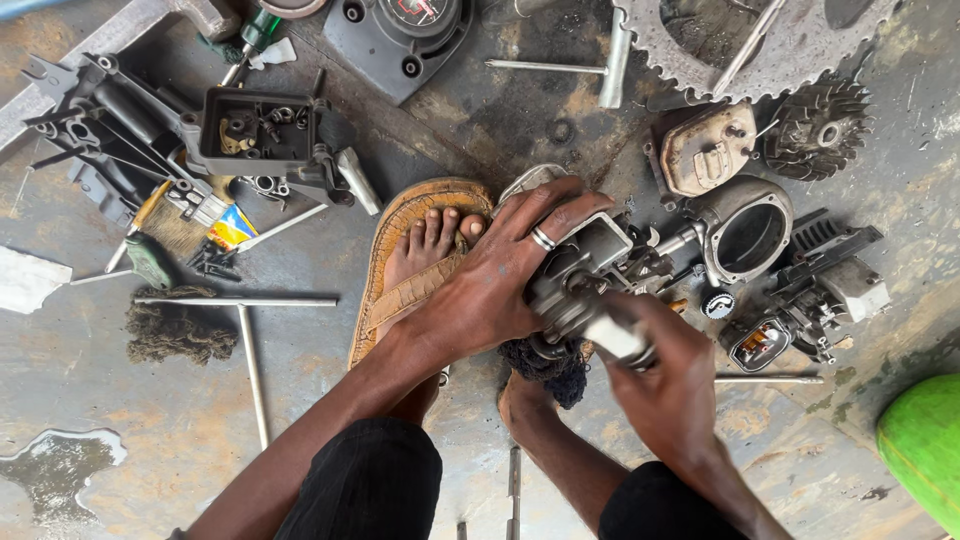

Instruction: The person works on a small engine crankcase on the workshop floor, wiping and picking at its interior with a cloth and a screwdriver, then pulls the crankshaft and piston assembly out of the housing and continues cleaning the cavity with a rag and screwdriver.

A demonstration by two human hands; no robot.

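My left hand (pixel 500 275), with a ring on one finger, presses down on a grey metal engine part (pixel 585 265) and grips it from above. My right hand (pixel 665 375) is closed around a pale cylindrical tool (pixel 615 335) that meets the near side of that part. A dark rag (pixel 545 365) hangs under the part. My left foot rests in a brown sandal (pixel 400 240) just left of the part, and my right foot is under it, mostly hidden.
A black tray of small bolts (pixel 260 130), a T-handled wrench (pixel 250 320), a brush (pixel 175 225), a large sprocket (pixel 780 50), a flywheel (pixel 820 125), a grey casing (pixel 745 235) and a green object (pixel 925 445) lie on the oily concrete floor around me.
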